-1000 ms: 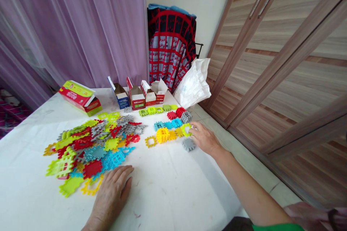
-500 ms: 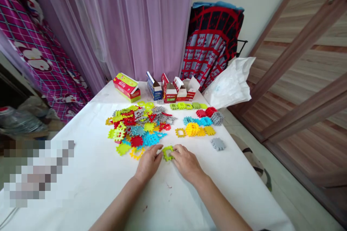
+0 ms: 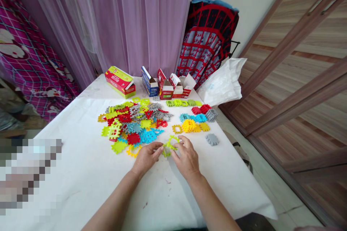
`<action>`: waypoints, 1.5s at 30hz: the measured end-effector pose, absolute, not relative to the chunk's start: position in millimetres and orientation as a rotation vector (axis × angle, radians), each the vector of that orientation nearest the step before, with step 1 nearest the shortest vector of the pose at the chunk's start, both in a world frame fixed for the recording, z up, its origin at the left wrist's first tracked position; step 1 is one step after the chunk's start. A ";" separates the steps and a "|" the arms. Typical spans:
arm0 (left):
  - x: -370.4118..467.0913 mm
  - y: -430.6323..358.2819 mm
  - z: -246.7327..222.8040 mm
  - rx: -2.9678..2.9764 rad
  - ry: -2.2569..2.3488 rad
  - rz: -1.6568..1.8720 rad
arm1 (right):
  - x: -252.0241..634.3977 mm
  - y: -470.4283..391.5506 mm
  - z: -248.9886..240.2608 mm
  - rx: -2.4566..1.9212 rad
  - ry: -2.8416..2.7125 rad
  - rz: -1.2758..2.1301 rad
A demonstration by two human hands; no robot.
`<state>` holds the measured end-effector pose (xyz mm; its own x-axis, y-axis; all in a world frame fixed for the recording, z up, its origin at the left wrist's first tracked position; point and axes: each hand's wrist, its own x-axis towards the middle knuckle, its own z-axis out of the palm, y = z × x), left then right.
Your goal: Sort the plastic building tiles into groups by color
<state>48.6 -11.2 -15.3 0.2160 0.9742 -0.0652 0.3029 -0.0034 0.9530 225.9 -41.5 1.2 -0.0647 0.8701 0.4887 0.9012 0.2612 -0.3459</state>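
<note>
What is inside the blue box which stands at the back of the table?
Inside the blue box, only brown cardboard shows; its front wall hides the bottom, so contents cannot be told.

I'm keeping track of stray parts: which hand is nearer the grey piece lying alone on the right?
Right. The right hand is to the left of the grey piece, not touching it; the left hand is farther left, beyond the right hand.

Boxes [image 3: 166, 94] stand behind piled pieces [image 3: 133, 127] on the table [image 3: 81, 158] — bag [image 3: 223, 83] right of boxes.
</note>
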 end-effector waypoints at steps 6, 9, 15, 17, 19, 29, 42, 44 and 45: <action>48.9 -8.0 -12.2 1.300 1.122 0.907 | 208.6 -44.9 0.5 -1.550 -1.999 -0.096; 47.0 -6.7 -13.0 1.296 1.110 0.931 | 208.5 -46.9 -1.2 -1.510 -2.002 -0.042; 44.7 -6.7 -11.1 1.350 1.206 0.927 | 227.8 -43.2 23.8 -1.490 -2.163 0.062; 44.7 -7.5 -9.1 1.371 1.205 0.912 | 231.9 -41.2 36.5 -1.485 -2.300 0.073; 44.8 -8.3 -7.0 1.395 1.205 0.901 | 231.8 -39.4 45.9 -1.482 -2.417 0.080; 44.7 -11.1 -1.6 1.385 1.288 0.957 | 240.4 -13.8 42.3 -1.511 -2.496 0.235; 41.5 -12.0 -0.3 1.362 1.362 1.149 | 244.1 6.7 36.5 -1.446 -2.714 0.333; 41.9 -11.8 -0.8 1.356 1.364 1.159 | 243.0 6.2 36.4 -1.457 -2.719 0.344; 42.2 -11.5 -1.3 1.354 1.364 1.162 | 243.0 6.3 36.3 -1.459 -2.721 0.351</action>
<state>42.2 -11.5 -1.3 -0.0342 0.9989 0.0329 0.1911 -0.0258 0.9812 243.0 6.3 36.3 -0.5589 0.8258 -0.0761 0.8180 0.5339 -0.2141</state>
